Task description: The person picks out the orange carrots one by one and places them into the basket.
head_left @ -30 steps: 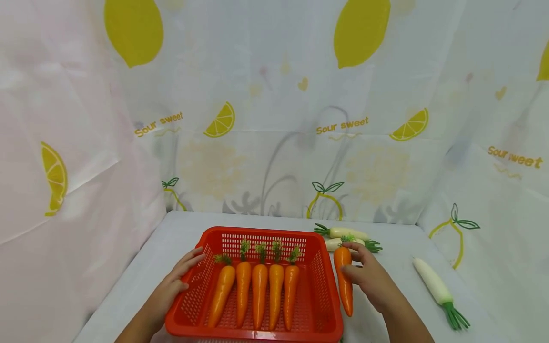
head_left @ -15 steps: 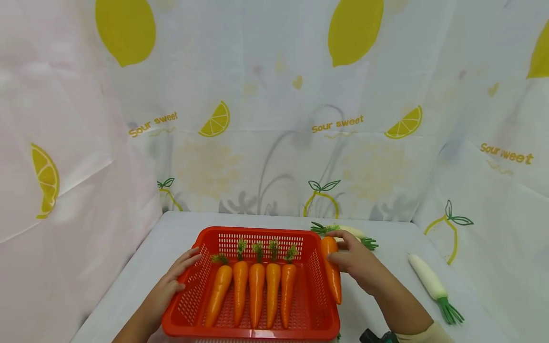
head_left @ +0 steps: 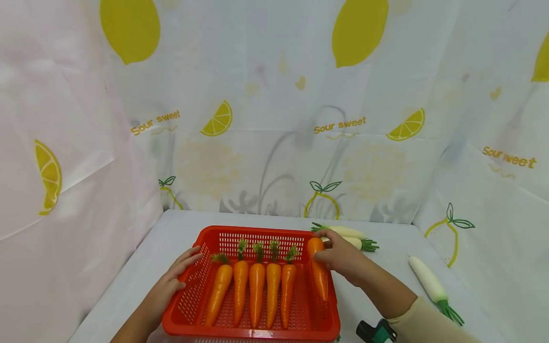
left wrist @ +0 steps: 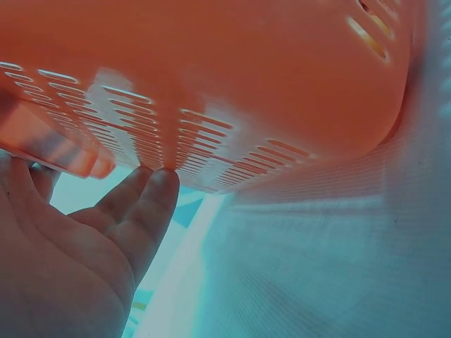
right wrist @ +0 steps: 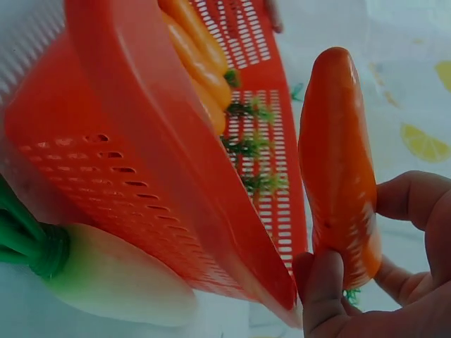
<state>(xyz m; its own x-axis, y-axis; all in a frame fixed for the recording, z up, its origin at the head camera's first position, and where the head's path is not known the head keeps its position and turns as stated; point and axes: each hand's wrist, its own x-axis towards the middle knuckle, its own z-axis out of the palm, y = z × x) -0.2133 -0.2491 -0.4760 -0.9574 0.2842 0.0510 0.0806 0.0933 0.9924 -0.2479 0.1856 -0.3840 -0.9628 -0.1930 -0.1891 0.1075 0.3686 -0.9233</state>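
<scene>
A red slotted plastic basket (head_left: pixel 253 334) stands on the table with several orange carrots (head_left: pixel 256 293) lying side by side in it, leafy tops to the back. My left hand (head_left: pixel 165 288) rests at the basket's left side; in the left wrist view its extended fingertips touch the slotted wall (left wrist: pixel 246 158). With thumb and fingers my right hand (head_left: pixel 340 257) pinches another carrot (head_left: pixel 319 276) near its thick end, over the inside of the basket's right wall. In the right wrist view this carrot (right wrist: pixel 338 155) points tip up in the picture, its leafy top mostly hidden by the hand.
Two white radishes (head_left: pixel 348 231) with green stalks lie behind the basket at the right. Another white radish (head_left: pixel 429 281) lies farther right. One more radish (right wrist: pixel 120 282) lies close beside the basket's right wall. A lemon-print cloth (head_left: pixel 274 157) hangs around the table.
My right hand has carried the carrot leftward, from outside the basket's right rim to over its inside. My left hand has kept its place at the left side.
</scene>
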